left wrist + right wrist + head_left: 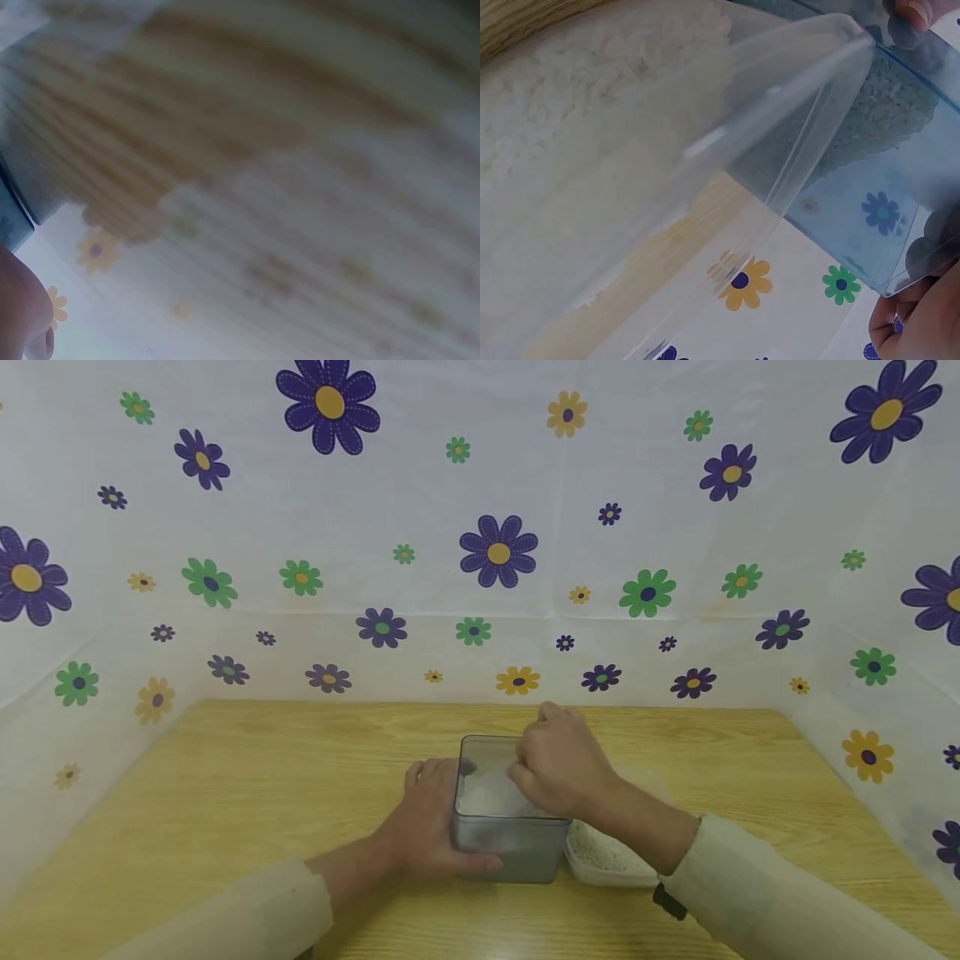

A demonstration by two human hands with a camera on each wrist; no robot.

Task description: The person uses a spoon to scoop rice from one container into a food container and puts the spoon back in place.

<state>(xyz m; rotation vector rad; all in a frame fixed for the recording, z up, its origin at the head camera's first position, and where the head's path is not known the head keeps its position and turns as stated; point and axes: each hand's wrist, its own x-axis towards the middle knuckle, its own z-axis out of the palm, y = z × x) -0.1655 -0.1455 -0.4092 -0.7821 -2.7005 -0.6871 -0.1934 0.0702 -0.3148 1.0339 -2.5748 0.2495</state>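
A square translucent blue-grey container (510,852) stands open-topped on the table, with pale rice (483,789) inside. My left hand (427,822) grips it from the left, thumb across the front and fingers behind. In the left wrist view, part of that hand (22,307) shows beside the container's corner (19,206). Over the opening is my right hand (562,764), its fingers curled; I cannot tell what, if anything, they hold. Beside the container on the right sits a clear plastic box (615,878) of white rice (577,97), partly hidden by my right forearm.
The wooden table (285,777) stretches out to both sides. A white flowered sheet (420,493) hangs upright behind it and along its left and right sides. A dark band (670,902) shows under my right sleeve.
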